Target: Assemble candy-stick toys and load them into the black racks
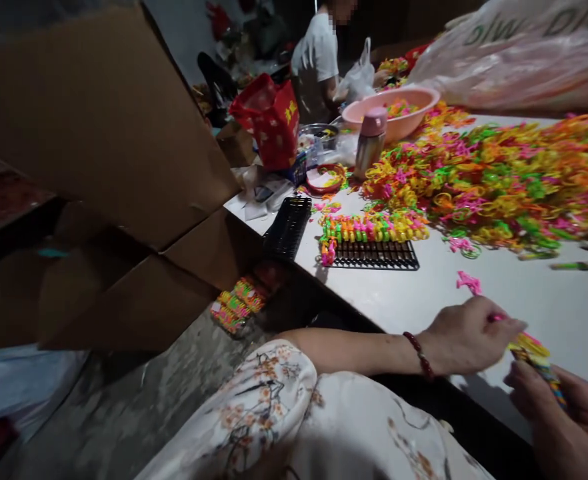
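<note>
My left hand point(467, 337), with a red bead bracelet at the wrist, reaches over the white table's edge point(399, 313) and pinches a small pink piece. My right hand point(564, 420) at the bottom right grips a stack of bright plastic rings point(537, 353). A loose pink piece point(469, 283) lies just beyond my left hand. Further off, a black rack point(374, 255) carries a row of yellow, green and pink rings point(374, 227). A big heap of neon rings point(499, 180) covers the far right of the table.
A large open cardboard box point(114, 173) stands at the left. A second black rack point(288, 228) hangs over the table edge; banded ring bundles point(239, 303) lie below. A pink-capped flask point(371, 141), pink basin point(394, 110), red bag point(269, 120) and a seated person point(317, 63) are beyond.
</note>
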Action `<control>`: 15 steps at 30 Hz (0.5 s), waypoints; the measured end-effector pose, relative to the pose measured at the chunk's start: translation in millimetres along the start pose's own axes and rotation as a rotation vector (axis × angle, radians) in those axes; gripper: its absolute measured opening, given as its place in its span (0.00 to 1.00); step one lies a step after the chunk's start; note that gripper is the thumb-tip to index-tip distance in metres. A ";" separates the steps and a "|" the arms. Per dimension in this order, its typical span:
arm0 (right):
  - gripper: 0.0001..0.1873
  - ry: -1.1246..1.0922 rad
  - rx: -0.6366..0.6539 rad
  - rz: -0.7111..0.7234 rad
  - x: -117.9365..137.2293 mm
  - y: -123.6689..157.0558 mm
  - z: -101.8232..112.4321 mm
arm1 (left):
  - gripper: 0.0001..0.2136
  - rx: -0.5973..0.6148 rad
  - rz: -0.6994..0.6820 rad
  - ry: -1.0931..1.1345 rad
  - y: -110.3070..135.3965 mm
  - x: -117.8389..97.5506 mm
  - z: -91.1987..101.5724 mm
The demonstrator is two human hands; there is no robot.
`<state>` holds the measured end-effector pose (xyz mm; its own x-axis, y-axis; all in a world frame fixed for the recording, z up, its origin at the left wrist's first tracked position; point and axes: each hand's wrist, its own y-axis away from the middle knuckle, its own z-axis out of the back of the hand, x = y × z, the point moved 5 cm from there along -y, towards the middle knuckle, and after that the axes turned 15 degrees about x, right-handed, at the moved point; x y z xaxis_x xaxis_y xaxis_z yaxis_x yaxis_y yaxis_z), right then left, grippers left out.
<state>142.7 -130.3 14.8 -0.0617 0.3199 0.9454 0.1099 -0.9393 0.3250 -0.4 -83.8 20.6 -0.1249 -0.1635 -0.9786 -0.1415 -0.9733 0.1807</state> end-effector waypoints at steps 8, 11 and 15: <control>0.15 -0.411 0.325 0.018 2.0 -7.1 -30.8 | 0.16 0.036 0.034 0.452 4.9 18.2 -2.2; 0.15 -0.483 0.365 0.003 -0.8 -8.7 -28.8 | 0.20 0.107 0.025 0.525 6.5 19.7 -8.1; 0.15 -0.512 0.391 -0.014 -1.2 -7.5 -23.6 | 0.20 0.122 0.018 0.518 11.3 14.9 -9.2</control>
<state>118.6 -126.6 10.8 0.4048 0.4412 0.8009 0.4716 -0.8511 0.2305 5.2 -98.8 7.2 0.3685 -0.2681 -0.8901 -0.2608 -0.9489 0.1779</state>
